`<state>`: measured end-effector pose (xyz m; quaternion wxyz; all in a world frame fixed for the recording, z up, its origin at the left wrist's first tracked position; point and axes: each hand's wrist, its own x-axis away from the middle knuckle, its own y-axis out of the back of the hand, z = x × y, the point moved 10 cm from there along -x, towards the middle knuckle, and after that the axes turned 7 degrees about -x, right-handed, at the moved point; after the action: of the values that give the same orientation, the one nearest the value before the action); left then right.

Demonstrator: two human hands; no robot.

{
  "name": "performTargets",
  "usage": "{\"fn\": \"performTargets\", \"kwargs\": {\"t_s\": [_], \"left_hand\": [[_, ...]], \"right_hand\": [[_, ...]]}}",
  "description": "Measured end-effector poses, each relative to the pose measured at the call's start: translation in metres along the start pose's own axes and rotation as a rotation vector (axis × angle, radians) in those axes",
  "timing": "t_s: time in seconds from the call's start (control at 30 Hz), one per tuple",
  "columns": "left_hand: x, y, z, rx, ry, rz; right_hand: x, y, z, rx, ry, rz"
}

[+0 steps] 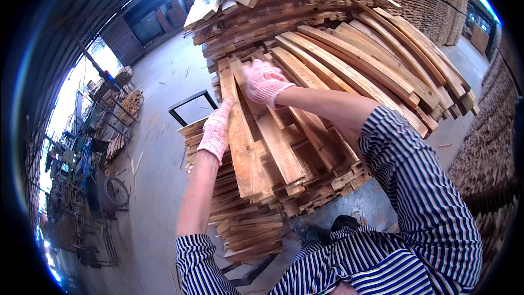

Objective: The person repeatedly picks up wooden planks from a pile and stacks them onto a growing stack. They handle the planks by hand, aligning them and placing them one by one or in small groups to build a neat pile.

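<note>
Both my hands wear pink-and-white knitted gloves over a pile of long, light-brown wooden boards. My left hand (217,130) is closed on the left edge of the leftmost board (244,155), its fingers partly hidden by the wood. To its right and farther along, my right hand (266,83) is closed over the second board (279,147); its fingertips are slightly blurred. These two boards lie side by side, pointing away from me, with a dark narrow gap between them. Shorter stacked boards show beneath their near ends.
More loose boards (355,68) fan out on the right of the pile. A higher lumber stack (245,30) rises behind. Tall stacks (491,125) line the right side. A black metal frame (191,102) sticks out left of the pile. Across the concrete floor (158,84) is a wheel (116,191) beside cluttered racks.
</note>
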<state>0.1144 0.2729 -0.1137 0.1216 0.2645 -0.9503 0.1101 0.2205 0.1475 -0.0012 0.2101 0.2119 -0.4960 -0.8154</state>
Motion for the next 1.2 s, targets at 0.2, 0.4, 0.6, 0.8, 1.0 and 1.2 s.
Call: {"fn": "performTargets", "kwargs": {"t_s": [0.2, 0.4, 0.6, 0.8, 1.0, 1.2], "left_hand": [[0.005, -0.002, -0.01, -0.607, -0.153, -0.016], [0.027, 0.009, -0.017, -0.629, -0.045, -0.213], [0.007, 0.004, -0.019, -0.582, -0.066, -0.164], [-0.025, 0.014, 0.0, -0.313, -0.176, 0.008], [-0.023, 0.016, 0.003, -0.344, -0.225, -0.058], [-0.02, 0.037, 0.008, -0.226, -0.173, -0.031]], "right_hand": [[0.012, -0.033, -0.051, 0.296, 0.066, 0.117], [0.0, 0.009, -0.047, -0.049, 0.071, 0.087], [0.012, -0.032, -0.008, -0.153, 0.04, 0.003], [-0.022, -0.055, -0.007, -0.336, -0.002, 0.097], [-0.018, -0.069, 0.0, -0.511, 0.106, -0.002], [-0.008, -0.013, -0.007, 0.099, 0.319, 0.063]]}}
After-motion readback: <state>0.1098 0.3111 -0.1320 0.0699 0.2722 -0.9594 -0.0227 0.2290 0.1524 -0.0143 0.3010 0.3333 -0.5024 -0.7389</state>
